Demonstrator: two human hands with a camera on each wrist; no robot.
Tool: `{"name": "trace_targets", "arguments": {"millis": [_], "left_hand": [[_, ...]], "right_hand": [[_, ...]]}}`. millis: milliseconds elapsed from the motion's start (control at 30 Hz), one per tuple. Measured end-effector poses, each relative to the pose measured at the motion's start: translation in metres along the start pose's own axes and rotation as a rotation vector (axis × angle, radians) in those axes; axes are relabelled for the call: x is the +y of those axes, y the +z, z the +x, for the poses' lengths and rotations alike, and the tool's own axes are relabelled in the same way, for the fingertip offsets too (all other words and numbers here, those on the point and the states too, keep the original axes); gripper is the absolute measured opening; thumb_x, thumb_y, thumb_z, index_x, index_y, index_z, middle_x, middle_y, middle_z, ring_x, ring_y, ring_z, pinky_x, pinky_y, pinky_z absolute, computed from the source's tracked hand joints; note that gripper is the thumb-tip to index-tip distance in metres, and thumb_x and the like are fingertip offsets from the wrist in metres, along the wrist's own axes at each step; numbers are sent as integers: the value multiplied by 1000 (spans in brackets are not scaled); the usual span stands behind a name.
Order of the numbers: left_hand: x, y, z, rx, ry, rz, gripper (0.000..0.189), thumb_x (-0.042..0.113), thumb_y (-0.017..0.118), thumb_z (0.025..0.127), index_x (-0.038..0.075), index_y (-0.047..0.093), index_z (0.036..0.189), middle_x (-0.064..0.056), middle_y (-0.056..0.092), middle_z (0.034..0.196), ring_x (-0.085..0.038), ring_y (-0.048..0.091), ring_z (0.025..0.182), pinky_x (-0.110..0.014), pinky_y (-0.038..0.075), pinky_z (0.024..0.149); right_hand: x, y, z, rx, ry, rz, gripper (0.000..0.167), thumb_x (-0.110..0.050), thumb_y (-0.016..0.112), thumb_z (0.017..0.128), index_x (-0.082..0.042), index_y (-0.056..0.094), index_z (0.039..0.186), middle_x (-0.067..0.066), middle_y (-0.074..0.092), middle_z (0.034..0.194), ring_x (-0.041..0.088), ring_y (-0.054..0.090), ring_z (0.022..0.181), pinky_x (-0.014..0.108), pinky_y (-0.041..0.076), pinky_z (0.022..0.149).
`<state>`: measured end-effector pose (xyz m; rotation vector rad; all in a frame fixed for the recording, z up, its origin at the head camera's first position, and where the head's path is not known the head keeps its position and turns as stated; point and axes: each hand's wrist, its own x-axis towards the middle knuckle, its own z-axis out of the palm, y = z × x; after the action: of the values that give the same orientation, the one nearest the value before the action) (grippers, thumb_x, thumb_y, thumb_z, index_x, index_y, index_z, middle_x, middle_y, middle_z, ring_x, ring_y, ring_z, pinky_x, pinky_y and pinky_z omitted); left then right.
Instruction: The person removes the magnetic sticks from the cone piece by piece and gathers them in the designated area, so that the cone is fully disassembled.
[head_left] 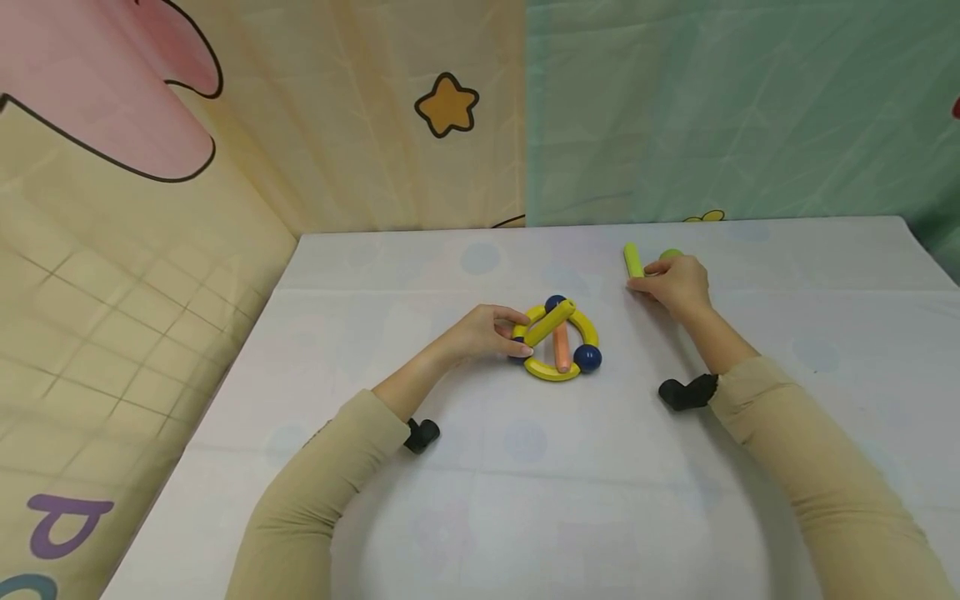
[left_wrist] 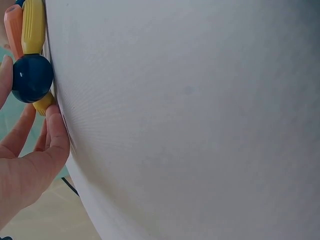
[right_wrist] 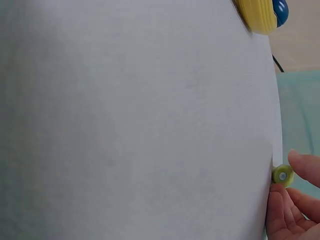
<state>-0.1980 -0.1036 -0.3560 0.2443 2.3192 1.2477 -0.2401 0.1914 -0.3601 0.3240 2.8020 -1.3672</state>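
Your left hand (head_left: 487,333) holds the yellow-blue ring (head_left: 588,327); your right hand (head_left: 681,284) pinches the far lime-green rod (head_left: 633,260); slackness could let it roll.

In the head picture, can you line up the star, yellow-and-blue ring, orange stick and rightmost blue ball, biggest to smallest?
1. Ring
2. Star
3. Orange stick and rightmost blue ball: too close to rank. The stick is longer, but the ball is wider.

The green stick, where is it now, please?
In the head view, the green stick is right of the yellow-and-blue ring, its near end at the right hand, just left of the green ball.
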Motion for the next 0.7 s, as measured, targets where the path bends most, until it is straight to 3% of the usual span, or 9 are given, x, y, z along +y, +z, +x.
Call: {"name": "trace_targets", "arguments": {"millis": [267,400,567,700], "left_hand": [[0,0,-1,3,-1,12,47,17,79,76,13,62,119,-4,55,117,-20,50,102,-29,45,84],[1,0,-1,1,2,4,47,17,79,76,12,62,119,-5,55,115,-20,50,100,-28,45,83],[1,0,-2,5,-2,1,47,17,79,75,13,62,120,-4,55,115,-19,50,101,-28,45,83],[2,0,-3,5,1,8,48,17,79,76,12,62,120,-5,55,116,-20,50,102,-29,45,84]], "right_hand": [[2,-6,-5,-71,44,86,50,-23,73,81,6,58,120,11,60,96,2,56,63,16,48,59],[2,-11,-11,-105,36,124,49,-21,72,82,5,56,121,4,58,90,5,58,64,19,50,62],[-3,-15,-24,-207,-97,160,49,-20,70,84,7,55,122,-8,59,82,3,55,71,17,48,66],[-11,-11,-38,-338,-217,193,49,-16,70,85,9,53,123,-1,62,91,3,57,79,14,47,72]]}}
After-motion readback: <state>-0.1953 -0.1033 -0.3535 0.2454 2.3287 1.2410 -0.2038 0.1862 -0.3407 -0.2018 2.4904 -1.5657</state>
